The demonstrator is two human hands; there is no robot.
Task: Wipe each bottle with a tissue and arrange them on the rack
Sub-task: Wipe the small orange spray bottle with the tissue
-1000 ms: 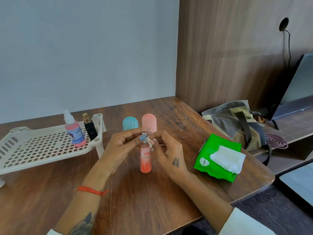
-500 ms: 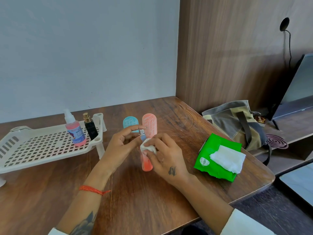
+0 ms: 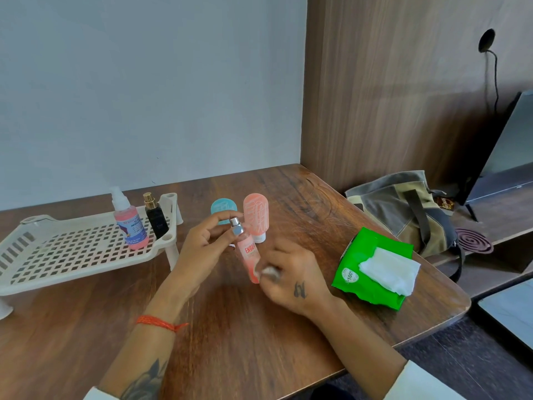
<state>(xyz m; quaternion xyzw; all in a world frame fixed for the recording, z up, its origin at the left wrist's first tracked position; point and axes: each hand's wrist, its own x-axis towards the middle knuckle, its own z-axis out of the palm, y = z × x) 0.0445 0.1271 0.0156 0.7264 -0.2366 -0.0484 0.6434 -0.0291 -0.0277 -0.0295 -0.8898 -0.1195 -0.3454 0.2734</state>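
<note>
Nearest, two bare forearms over the wood-grain bench point(image 3: 236, 336), an orange thread band point(image 3: 157, 323) at the left wrist; right hand point(image 3: 291, 272) blurred, grip closed on a small crumpled white tissue point(image 3: 268, 271) pressed to the lower end of the slim pink bottle point(image 3: 248, 256); left hand point(image 3: 202, 243) gripping that bottle's top, fingertips point(image 3: 237, 230) pinched just under the silver cap point(image 3: 235, 221); bottle tilted, cap leaning left, base hidden behind the right hand's fingers. To the right, a glossy green tissue pack point(image 3: 366, 255) lying flat with a soft white sheet point(image 3: 389, 269) pulled out on top — near the bench's rounded edge. Directly behind the hands, a rounded salmon tube point(image 3: 256, 215) standing on its white cap, and a teal one point(image 3: 222, 207) partly blocked by the left fingers. Left of these, a cream plastic rack point(image 3: 72, 249) with a square-hole grid on short legs; at its right end, upright and side by side, a pink spray bottle point(image 3: 129, 223) and a small black bottle with a gold top point(image 3: 155, 217). Farther right, off the bench, a grey-and-olive fabric bag point(image 3: 403, 209) — slumped — beside a purple spiral coil point(image 3: 473, 241); behind, a plain pale wall and a wood-veneer panel.
</note>
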